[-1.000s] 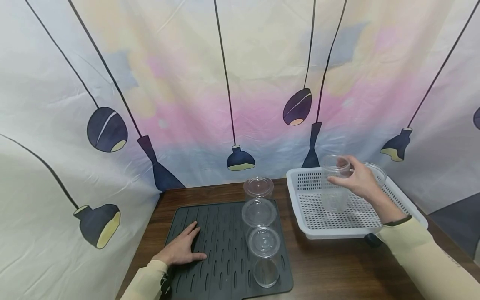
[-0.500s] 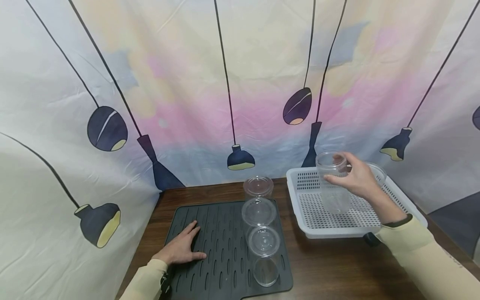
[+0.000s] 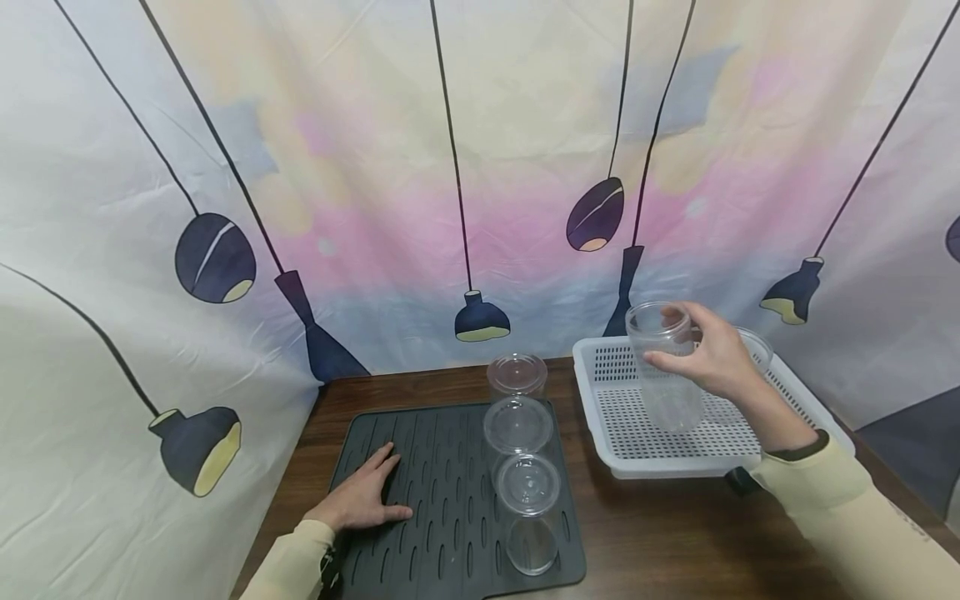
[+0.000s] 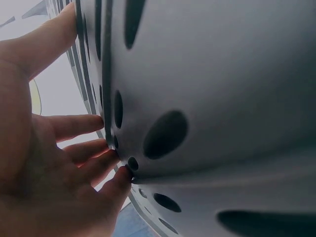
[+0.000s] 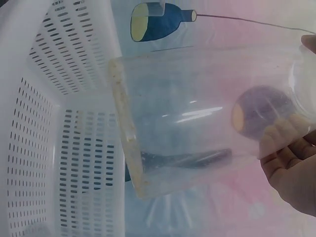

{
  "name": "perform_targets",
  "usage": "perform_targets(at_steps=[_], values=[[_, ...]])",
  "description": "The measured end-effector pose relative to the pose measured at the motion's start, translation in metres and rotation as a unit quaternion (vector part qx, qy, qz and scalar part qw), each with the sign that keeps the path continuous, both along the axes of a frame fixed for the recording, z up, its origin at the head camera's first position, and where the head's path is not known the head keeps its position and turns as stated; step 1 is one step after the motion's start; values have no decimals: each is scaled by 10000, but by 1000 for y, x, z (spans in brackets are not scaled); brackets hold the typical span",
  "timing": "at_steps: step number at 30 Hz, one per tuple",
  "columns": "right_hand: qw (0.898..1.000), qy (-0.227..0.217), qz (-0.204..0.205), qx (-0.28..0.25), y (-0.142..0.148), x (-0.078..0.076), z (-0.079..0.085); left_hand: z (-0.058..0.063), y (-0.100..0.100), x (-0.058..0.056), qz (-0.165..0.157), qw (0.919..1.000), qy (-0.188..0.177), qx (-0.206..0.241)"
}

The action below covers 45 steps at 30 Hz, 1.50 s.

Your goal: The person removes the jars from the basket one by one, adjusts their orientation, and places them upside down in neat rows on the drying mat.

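In the head view my right hand grips a tall clear plastic jar near its upper end, thumb on the near side. The jar is held tilted over the white basket. The right wrist view shows the clear jar from the side, its base end towards the basket wall. My left hand rests spread on the left part of the dark grey ridged mat. Three clear jars stand in a row along the mat's right side.
Another clear round rim shows in the basket behind my right hand. Brown wooden table lies between mat and basket and in front of the basket. A patterned cloth hangs behind the table.
My right hand has moved slightly left and up with the jar, which leans a little more. The left hand and the jars on the mat stay in place.
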State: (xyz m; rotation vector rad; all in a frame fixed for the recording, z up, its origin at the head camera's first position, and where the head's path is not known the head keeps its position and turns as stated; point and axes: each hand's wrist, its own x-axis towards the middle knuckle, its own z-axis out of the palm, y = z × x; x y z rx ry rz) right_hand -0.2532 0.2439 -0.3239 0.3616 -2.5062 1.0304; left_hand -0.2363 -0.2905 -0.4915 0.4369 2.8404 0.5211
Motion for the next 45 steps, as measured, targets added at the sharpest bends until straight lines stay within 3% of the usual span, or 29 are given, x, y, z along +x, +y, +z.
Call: perform_targets(at_steps=[26, 38, 45], values=[[9968, 781, 155, 15, -12, 16, 17, -1, -1, 0, -37, 10000, 25, -44], [9969, 718, 303, 114, -18, 24, 21, -1, 0, 0, -52, 10000, 42, -36], [9945, 965, 356, 188, -22, 27, 23, 0, 1, 0, -52, 9999, 83, -31]])
